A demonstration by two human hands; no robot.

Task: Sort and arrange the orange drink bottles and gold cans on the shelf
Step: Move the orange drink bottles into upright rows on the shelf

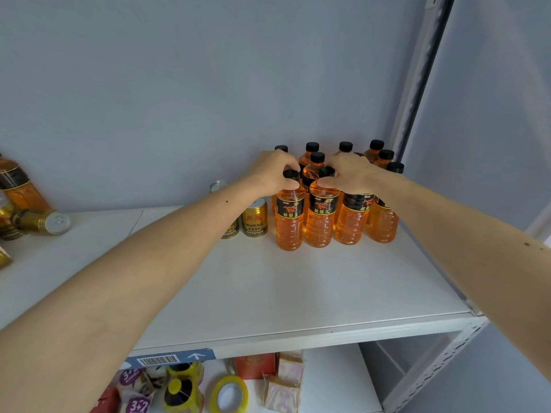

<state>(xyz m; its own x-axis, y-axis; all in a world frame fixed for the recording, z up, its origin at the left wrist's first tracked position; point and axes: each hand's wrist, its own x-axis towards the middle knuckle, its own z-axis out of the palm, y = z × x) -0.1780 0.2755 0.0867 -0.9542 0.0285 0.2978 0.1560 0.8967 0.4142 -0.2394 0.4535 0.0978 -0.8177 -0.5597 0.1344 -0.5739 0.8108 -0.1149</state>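
Both hands were at the bottle cluster in the back right corner of the shelf (298, 281). The left hand (275, 171) had its fingers curled round the black cap and neck of the front-left orange drink bottle (289, 217), gripping it from above. The right hand (353, 174) lay over the tops of the next bottles, its thumb and fingers closed about the neck of the second front bottle (321, 214); the fingers behind the hand were hidden.

Holding the bottles by their necks probably let the person nudge the front row into line without tipping the ones packed behind (346, 147), which stood upright in rows against the wall. The bottles touched or nearly touched, a tidy block.

Just left of that block stood two upright gold cans (254, 217), one partly hidden by the left forearm, with a further can top (217, 186) behind. Near the shelf's left edge another gold can (44, 222) lay on its side beside other toppled drinks (18, 186), so by my judgement that end was not yet sorted.
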